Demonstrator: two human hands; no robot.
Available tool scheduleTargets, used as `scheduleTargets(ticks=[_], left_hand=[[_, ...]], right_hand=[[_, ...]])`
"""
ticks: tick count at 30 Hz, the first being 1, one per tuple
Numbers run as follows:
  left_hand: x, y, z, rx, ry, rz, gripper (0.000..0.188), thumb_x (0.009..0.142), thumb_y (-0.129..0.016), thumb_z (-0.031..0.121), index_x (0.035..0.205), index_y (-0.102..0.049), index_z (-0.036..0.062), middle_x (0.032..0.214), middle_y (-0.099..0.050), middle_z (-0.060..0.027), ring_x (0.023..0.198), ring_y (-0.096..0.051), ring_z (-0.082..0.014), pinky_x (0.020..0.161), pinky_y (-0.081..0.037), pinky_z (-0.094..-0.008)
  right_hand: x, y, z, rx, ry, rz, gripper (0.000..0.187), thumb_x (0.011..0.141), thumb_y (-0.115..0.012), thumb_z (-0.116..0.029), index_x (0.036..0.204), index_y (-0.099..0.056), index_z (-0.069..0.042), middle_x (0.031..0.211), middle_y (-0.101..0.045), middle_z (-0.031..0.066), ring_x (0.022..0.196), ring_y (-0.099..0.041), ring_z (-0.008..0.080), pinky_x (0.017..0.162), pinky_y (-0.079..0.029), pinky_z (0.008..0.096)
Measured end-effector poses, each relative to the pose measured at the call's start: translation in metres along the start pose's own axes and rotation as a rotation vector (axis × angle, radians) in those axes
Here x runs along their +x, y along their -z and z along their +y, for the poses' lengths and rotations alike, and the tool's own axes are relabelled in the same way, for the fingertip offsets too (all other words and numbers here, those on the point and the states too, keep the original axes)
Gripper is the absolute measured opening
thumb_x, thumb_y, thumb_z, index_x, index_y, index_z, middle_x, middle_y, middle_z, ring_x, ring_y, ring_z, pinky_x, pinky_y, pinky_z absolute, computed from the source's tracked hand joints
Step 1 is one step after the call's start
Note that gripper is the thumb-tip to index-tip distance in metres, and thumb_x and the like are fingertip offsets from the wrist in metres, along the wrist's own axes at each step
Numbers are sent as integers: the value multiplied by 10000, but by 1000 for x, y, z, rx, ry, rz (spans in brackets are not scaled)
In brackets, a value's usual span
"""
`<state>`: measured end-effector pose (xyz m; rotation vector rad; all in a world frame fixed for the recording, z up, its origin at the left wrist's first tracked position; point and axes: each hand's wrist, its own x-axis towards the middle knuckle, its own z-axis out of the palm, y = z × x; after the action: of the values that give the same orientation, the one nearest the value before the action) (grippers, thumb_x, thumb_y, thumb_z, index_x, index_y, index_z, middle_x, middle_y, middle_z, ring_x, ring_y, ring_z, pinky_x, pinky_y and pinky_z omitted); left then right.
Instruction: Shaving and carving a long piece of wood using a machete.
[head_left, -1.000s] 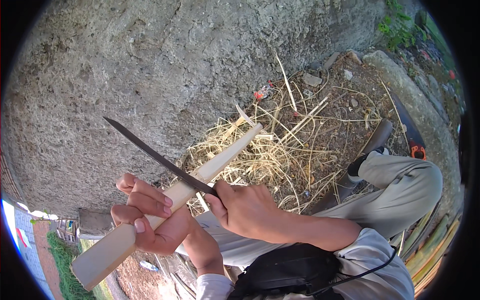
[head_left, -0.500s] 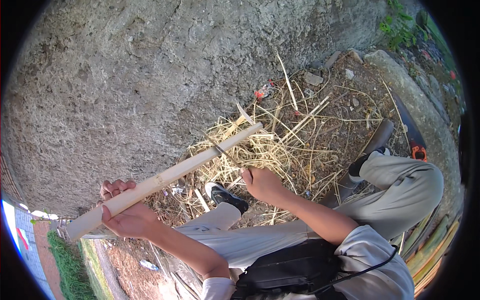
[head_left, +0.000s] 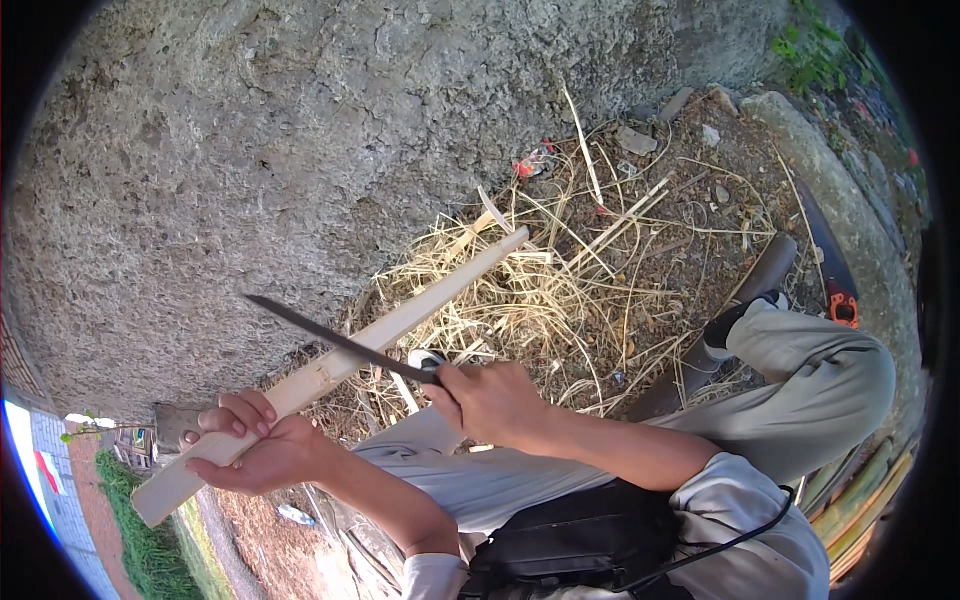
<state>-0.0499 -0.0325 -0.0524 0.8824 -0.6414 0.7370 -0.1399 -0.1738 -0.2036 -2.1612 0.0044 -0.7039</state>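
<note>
- Since half a second ago the right hand (head_left: 492, 400) has come back up with the long dark blade (head_left: 335, 338), and it's laid across the pale split wooden stave (head_left: 352, 352) again.
- Left hand (head_left: 262, 452) is cupped under the stave's near end, fingers wrapped round it.
- Stave's long axis runs from lower left up to the right, far tip over the pile of dry straw-coloured shavings (head_left: 545, 290) on the ground.
- Right hand is fisted tight on the blade's handle, closer to the stave's middle.
- No containers that I can see.
</note>
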Motion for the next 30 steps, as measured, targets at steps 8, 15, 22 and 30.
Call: scheduleTargets(ticks=[8, 15, 22, 30], left_hand=[[-13, -25, 1, 84, -48, 26, 366, 955, -453, 478, 948, -397, 117, 620, -372, 2, 488, -369, -87, 430, -357, -224], [-6, -33, 1, 294, -84, 215, 414, 994, -334, 491, 928, -416, 91, 593, -331, 14, 467, -315, -85, 446, -340, -237], [-8, -32, -1, 330, -70, 270, 381, 1005, -316, 461, 841, -370, 122, 575, -295, 30, 470, -294, -67, 419, -276, -202], [-2, -19, -4, 270, -56, 316, 382, 999, -336, 475, 824, -368, 137, 562, -233, 35, 463, -239, -74, 402, -232, -210]], right_hand=[[-13, -14, 116, -118, -448, -66, 463, 990, -366, -334, 767, -606, -7, 448, -527, 106, 385, -559, 293, 391, -478, 408], [-6, 1, 7, 32, 4, -11, 328, 958, -468, -307, 816, -571, -30, 464, -535, 108, 405, -557, 313, 412, -448, 414], [-22, -28, 121, -204, -293, -23, 350, 968, -442, -281, 764, -574, -29, 426, -505, 86, 364, -538, 273, 340, -422, 395], [-14, -19, 24, -34, -81, -40, 358, 972, -432, -319, 792, -557, -36, 428, -498, 108, 352, -511, 306, 364, -434, 413]])
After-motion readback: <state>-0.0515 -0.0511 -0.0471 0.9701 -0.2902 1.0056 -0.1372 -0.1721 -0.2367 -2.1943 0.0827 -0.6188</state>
